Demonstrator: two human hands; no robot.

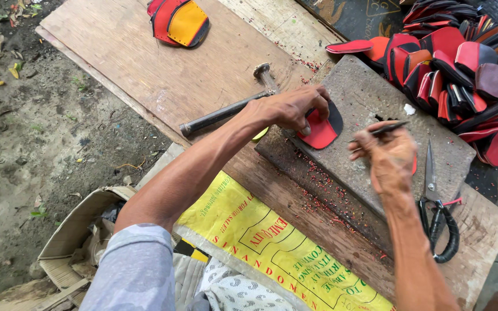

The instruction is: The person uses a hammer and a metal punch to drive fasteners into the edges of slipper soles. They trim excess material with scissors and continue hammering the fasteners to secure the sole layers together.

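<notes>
Left hand (pixel 292 109) is pinning a red-and-black shaped piece (pixel 322 129) flat on the grey stone slab (pixel 376 98), near the slab's left edge; fingers curled over the piece's top, palm down, forearm reaching in from the lower left. The piece's long axis runs roughly from the slab's left edge up toward its far side, the black rim showing on the right.

Right hand (pixel 390 158) sits just right of the piece, over the middle of the slab, clenched around a thin dark tool (pixel 384 131) (a pen or an awl, can't tell) whose tip points right and away. So the piece lies left of the right hand, close but not touching; the left hand is the one on it.

Scissors (pixel 436 207) lie on the slab's near-right edge, blades pointing away. Hammer (pixel 229 106) rests on the wooden board (pixel 145 63) behind the left wrist. Heap of like pieces (pixel 462 75) off the slab's far-right corner.
</notes>
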